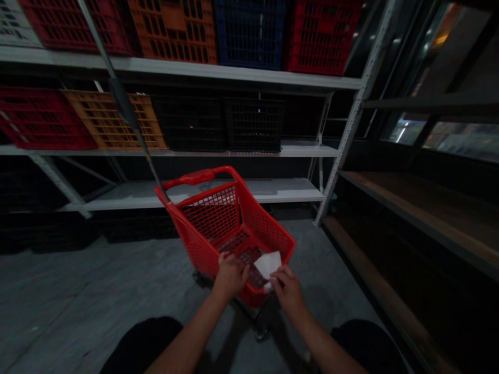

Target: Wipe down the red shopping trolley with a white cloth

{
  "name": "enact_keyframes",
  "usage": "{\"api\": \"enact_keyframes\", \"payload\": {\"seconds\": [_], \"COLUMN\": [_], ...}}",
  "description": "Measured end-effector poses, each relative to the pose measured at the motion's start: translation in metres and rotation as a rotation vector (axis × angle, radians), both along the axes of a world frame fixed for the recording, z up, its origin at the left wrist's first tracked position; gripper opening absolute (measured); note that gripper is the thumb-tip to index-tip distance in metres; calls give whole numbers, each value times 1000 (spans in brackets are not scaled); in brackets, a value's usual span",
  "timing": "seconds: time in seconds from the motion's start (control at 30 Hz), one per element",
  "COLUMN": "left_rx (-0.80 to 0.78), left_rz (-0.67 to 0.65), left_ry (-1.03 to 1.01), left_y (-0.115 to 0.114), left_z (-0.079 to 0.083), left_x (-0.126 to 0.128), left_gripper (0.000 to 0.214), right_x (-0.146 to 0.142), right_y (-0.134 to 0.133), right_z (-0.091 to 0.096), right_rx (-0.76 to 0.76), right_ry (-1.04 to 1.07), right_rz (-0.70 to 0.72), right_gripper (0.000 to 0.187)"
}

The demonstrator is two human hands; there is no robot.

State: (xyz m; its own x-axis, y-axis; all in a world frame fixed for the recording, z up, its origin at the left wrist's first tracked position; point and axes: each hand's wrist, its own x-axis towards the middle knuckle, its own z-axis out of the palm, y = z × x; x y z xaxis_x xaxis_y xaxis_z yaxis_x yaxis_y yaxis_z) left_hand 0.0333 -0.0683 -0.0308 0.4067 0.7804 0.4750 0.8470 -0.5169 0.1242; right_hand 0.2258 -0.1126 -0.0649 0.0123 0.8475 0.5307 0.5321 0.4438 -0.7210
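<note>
R grip (287,283) pinches white cloth (268,263) by its edge, over near end of red cart (265,228); my L grip (233,275) rests on cart, prob. to steady it, can't tell if closed.

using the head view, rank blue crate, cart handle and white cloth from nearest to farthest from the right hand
1. White cloth: in the right hand.
2. Cart handle: beyond the hand, to its left.
3. Blue crate: on the upper shelf, behind and above the cart handle.
</note>
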Motion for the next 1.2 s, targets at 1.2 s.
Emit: {"api": "enact_keyframes", "payload": {"seconds": [1.2], "left_rx": [-111], "left_rz": [-146], "left_ry": [34], "left_y": [-15], "left_z": [11], "left_x": [-33], "left_gripper": [21], "right_x": [-59], "right_y": [-39], "right_z": [22], "right_rx": [-116], "right_ry": [-234], "right_rz": [192], "right_gripper": [21]}}
